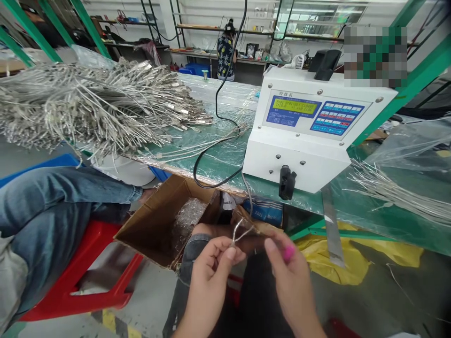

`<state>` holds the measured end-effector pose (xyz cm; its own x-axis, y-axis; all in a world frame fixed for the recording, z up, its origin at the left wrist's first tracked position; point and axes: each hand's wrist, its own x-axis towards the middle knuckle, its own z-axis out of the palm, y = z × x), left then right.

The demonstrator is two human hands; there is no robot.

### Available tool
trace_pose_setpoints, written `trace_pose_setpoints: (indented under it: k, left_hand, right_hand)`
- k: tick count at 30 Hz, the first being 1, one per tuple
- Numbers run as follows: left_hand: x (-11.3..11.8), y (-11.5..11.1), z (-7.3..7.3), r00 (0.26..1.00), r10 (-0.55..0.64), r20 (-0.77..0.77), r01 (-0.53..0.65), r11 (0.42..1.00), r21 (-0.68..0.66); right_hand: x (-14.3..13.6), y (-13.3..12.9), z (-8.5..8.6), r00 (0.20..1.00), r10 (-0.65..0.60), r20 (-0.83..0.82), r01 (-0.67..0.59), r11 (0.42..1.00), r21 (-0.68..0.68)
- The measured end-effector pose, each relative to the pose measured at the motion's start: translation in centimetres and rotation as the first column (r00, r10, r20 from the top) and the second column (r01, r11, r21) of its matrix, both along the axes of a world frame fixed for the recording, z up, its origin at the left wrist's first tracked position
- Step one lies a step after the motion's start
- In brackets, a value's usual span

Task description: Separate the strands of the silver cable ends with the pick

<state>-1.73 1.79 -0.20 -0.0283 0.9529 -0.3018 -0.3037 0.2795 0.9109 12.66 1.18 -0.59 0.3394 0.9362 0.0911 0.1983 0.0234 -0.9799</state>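
My left hand [214, 267] is closed in a pinch on a thin white cable [234, 237], its thumb against the index finger. Above the pinch the cable splits into two pale strands that spread apart. To the right, my right hand [291, 270] has its fingers curled close to the tip of the right-hand strand. Something bright pink [289, 253] shows at those fingers; whether it is worn or held is unclear. Both hands are over my lap, below the table edge. A white machine [299, 155] with a keypad, a lit display and a black chuck [287, 183] stands beyond them.
A large heap of cables [105, 103] covers the table's left, and another bundle [398, 190] lies right. A cardboard box [151, 225] with clear plastic stands below. A metal strip [331, 230] overhangs the edge. Someone's jeans-clad leg [66, 202] rests by a red stool [84, 281].
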Motion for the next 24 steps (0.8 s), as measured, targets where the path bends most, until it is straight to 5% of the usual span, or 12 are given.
trace_pose_setpoints:
  k: [2, 5, 9, 18, 24]
  left_hand:
    - [-0.3, 0.1, 0.3, 1.000, -0.022, -0.017, 0.022, 1.000, -0.005]
    - [-0.5, 0.1, 0.6, 0.996, -0.070, -0.052, 0.069, 0.998, -0.013]
    - [-0.8, -0.1, 0.7, 0.988, -0.119, -0.098, 0.121, 0.993, 0.011]
    - [-1.1, -0.6, 0.3, 0.967, -0.229, -0.112, 0.232, 0.973, 0.014]
    - [-1.7, -0.6, 0.5, 0.904, -0.320, -0.283, 0.347, 0.937, 0.047]
  right_hand:
    - [1.2, -0.3, 0.6, 0.959, -0.082, 0.272, 0.036, 0.985, 0.170]
    - [2.1, -0.3, 1.9, 0.799, -0.068, 0.597, -0.202, 0.905, 0.374]
    - [1.6, 0.3, 2.6, 0.630, 0.072, 0.773, -0.449, 0.846, 0.287]
    - [1.5, 1.1, 2.3, 0.546, 0.163, 0.822, -0.546, 0.813, 0.202]
    - [1.8, 1.3, 3.8, 0.694, 0.482, 0.535, -0.574, 0.819, 0.007]
